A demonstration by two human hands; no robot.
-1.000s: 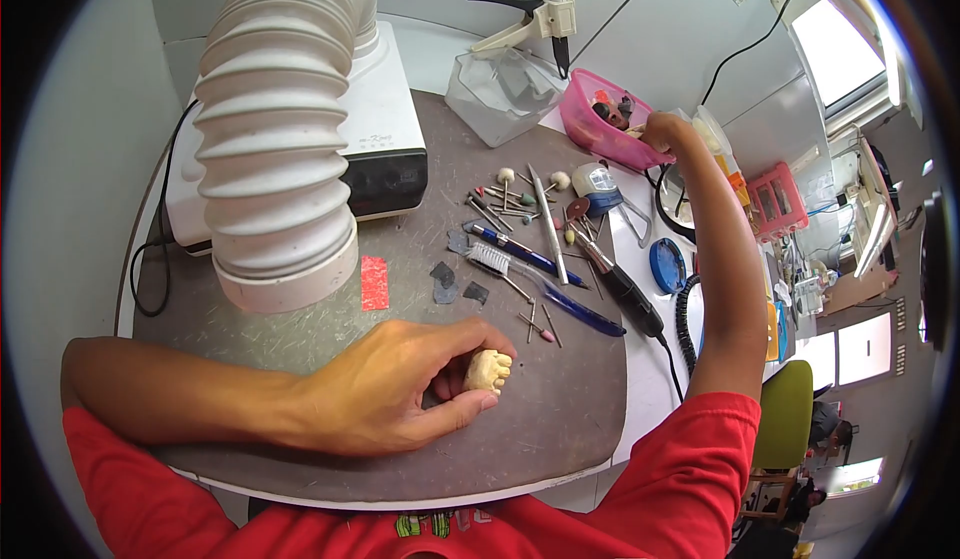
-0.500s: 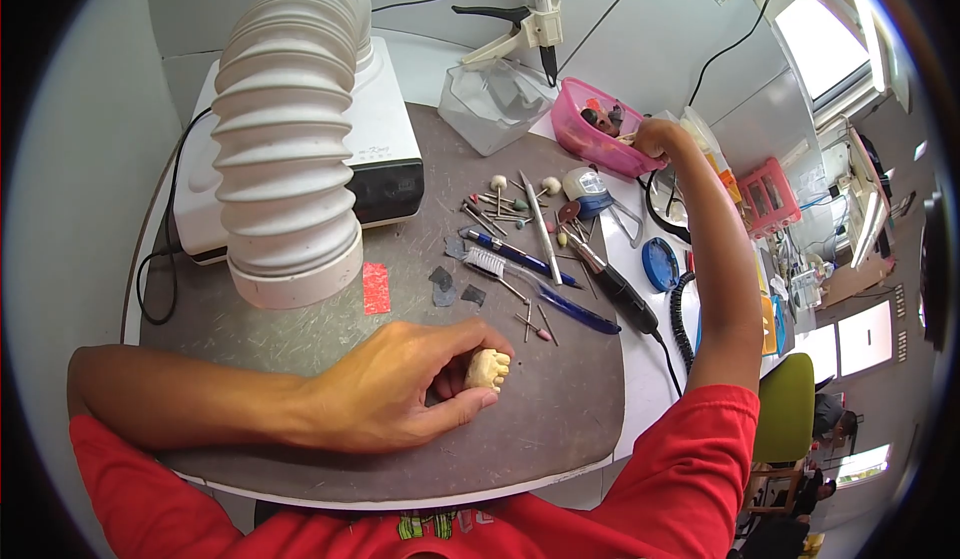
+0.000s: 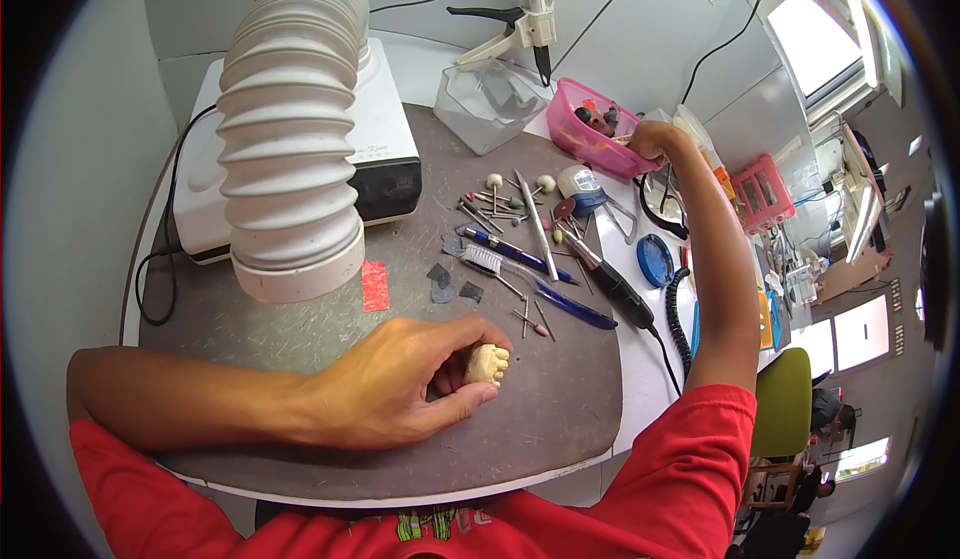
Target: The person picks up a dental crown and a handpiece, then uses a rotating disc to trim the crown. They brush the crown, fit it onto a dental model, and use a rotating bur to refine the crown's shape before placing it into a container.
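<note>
My left hand (image 3: 405, 384) rests on the grey work mat, its thumb and fingers closed around a small cream dental model (image 3: 487, 365) with teeth facing right. At the upper right my right hand (image 3: 655, 140) reaches over the near right end of a pink plastic basket (image 3: 607, 155), fingers curled down at its rim. Something pale shows by those fingertips, but I cannot tell what it is. Dark and reddish small pieces (image 3: 597, 117) lie inside the basket.
A ribbed white suction hose (image 3: 290, 139) arches over the mat's left. Loose burs, a blue pen (image 3: 520, 257), a toothbrush (image 3: 540, 287) and a black handpiece (image 3: 625, 294) lie mid-mat. Behind are a clear container (image 3: 487, 109) and a caulking gun (image 3: 530, 24). A green chair (image 3: 783, 404) stands right.
The view has shifted slightly. My right hand stays at the basket with a small finger movement, and more of the dark pieces shows. My left hand still holds the dental model.
</note>
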